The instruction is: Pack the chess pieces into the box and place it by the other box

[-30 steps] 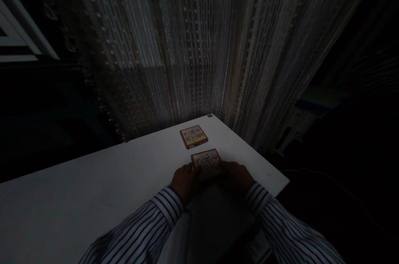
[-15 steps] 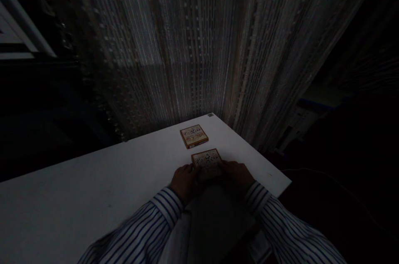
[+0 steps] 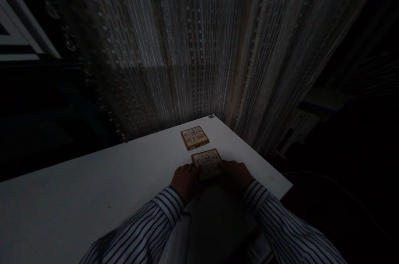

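Note:
Two flat square boxes with brown edges and cream printed lids lie on a white table (image 3: 93,197). The nearer box (image 3: 207,161) sits between my left hand (image 3: 185,181) and my right hand (image 3: 234,175), which grip it from either side. Its near edge is lost in shadow behind my hands. The farther box (image 3: 195,137) lies just beyond it, slightly angled and apart from it, with neither hand touching it. Blue-striped white sleeves (image 3: 168,206) cover both my forearms.
A hanging bead curtain (image 3: 187,48) rises behind the table's far corner, which carries a small grey label (image 3: 211,117). A thin cable (image 3: 343,193) runs through the dark floor area on the right. A white frame (image 3: 18,27) stands at upper left.
The view has shifted slightly. My hands and the nearer box show no clear movement, and the farther box stays in about the same place.

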Demonstrator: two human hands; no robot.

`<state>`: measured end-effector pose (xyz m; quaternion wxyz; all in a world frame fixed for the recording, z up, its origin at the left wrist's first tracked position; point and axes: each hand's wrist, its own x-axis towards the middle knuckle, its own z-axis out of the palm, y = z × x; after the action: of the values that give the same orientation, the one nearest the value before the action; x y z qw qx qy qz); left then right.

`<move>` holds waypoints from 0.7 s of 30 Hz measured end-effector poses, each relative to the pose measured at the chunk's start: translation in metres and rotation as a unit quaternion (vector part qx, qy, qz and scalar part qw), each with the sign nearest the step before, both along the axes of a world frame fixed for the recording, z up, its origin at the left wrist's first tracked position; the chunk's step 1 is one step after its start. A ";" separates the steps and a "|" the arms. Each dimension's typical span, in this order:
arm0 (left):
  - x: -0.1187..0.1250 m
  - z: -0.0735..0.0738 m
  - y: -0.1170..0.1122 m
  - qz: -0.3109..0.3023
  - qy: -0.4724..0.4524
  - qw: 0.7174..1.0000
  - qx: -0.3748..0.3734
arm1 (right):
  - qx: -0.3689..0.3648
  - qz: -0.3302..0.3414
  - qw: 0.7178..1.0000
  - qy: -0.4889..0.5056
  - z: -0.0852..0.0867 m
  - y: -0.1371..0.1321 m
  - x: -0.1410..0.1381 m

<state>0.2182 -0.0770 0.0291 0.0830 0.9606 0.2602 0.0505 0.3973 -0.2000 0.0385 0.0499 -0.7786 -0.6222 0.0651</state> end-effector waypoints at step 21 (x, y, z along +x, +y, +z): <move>0.006 0.001 0.008 0.015 0.021 1.000 0.005 | -0.011 -0.001 1.000 -0.003 0.001 0.013 0.006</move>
<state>0.2240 -0.0688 0.0301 0.0720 0.9579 0.2760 0.0334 0.4031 -0.1871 0.0392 0.0399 -0.7801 -0.6205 0.0693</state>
